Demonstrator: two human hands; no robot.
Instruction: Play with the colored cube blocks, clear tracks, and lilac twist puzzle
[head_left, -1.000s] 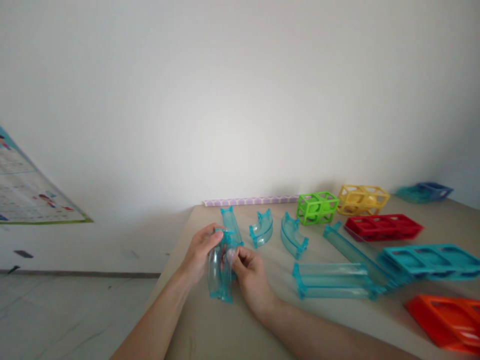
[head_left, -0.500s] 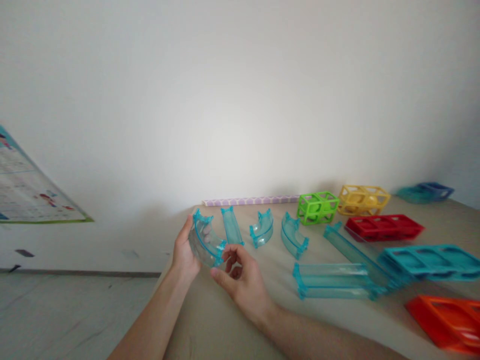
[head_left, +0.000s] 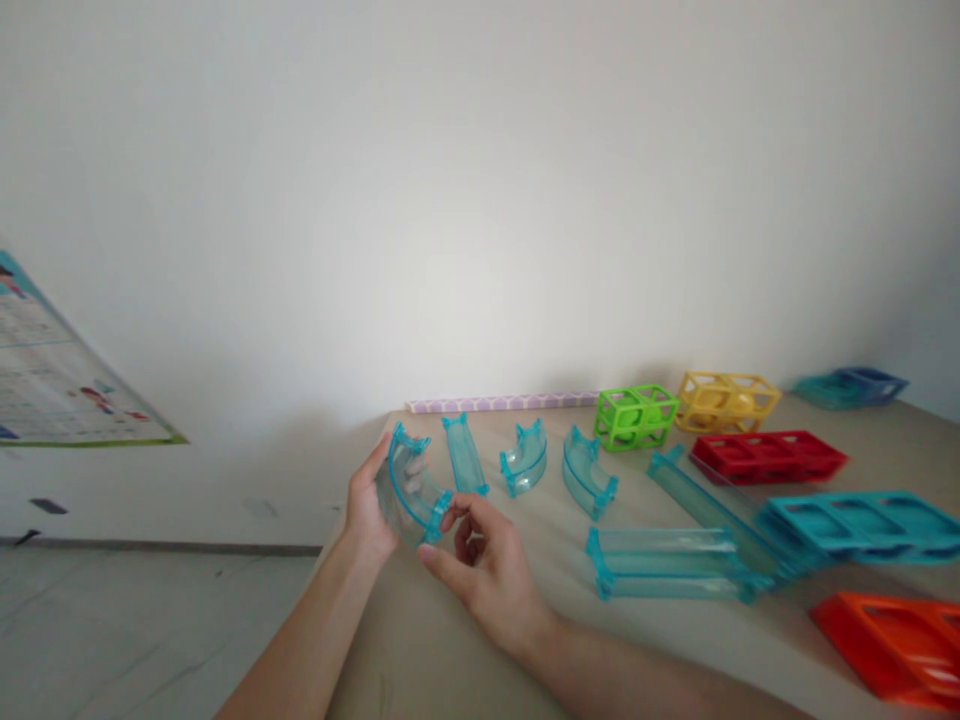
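Note:
A curved, clear blue track piece (head_left: 409,490) is held up over the table's left side, tilted. My left hand (head_left: 369,505) wraps round its outer side, with fingertips showing through the clear plastic. At its lower right end, my right hand (head_left: 487,565) grips the edge between thumb and fingers. Just behind lies a straight blue track piece (head_left: 466,455). Right of that rest a small curved track piece (head_left: 525,460) and a larger curved track piece (head_left: 589,475).
Two long track pieces, one a wide channel (head_left: 664,562), lie at right. Beyond are a green frame block (head_left: 636,418), yellow block (head_left: 727,402), red block (head_left: 769,457), teal block (head_left: 862,525) and orange block (head_left: 900,645). A white wall (head_left: 480,200) stands behind the table (head_left: 442,650).
The held curved track piece has turned slightly and shifted a little down and right. Both hands keep their hold on it.

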